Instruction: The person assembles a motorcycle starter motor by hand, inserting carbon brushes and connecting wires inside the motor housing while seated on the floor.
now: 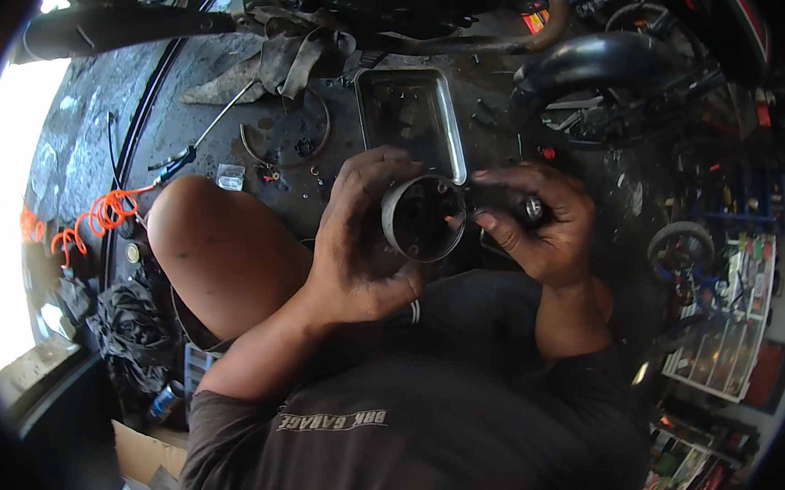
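Round metal housing held up in the left hand, right hand at its far-right rim.
Left hand (360, 238) half curled, gripping the left side of the metal housing (422, 217), open face upward; dark recesses inside. Right hand (555, 220) partly closed round a dark tool (533, 206) with a shiny round end, thumb and forefinger near the rim; contact unclear. Beyond, on the floor (481, 84): rectangular metal tray (451, 132), bottom dark-stained, small specks in it.
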Motion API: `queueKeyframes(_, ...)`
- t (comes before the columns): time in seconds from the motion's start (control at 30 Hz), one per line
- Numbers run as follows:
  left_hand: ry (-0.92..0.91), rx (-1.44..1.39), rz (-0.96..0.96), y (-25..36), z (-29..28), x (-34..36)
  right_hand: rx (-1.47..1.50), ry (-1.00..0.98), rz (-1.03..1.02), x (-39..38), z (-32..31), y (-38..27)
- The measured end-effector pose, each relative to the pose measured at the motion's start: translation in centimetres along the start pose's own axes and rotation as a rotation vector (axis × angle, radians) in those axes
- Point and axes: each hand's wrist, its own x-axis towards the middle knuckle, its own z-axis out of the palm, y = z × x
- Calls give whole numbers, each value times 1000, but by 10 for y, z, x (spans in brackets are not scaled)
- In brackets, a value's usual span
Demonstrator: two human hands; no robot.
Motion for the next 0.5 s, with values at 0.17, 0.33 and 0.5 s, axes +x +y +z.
queueKeyframes(0.17,-23,-196,-82,6,3,4,-82,50,-12,-3,-3,-1)
queueKeyframes(0.33,21,-801,-320,20,9,4,-93,-18,-64,0,-5,-5)
queueKeyframes(0.5,15,-829,-330,20,4,4,-32,-32,-157,4,6,-7)
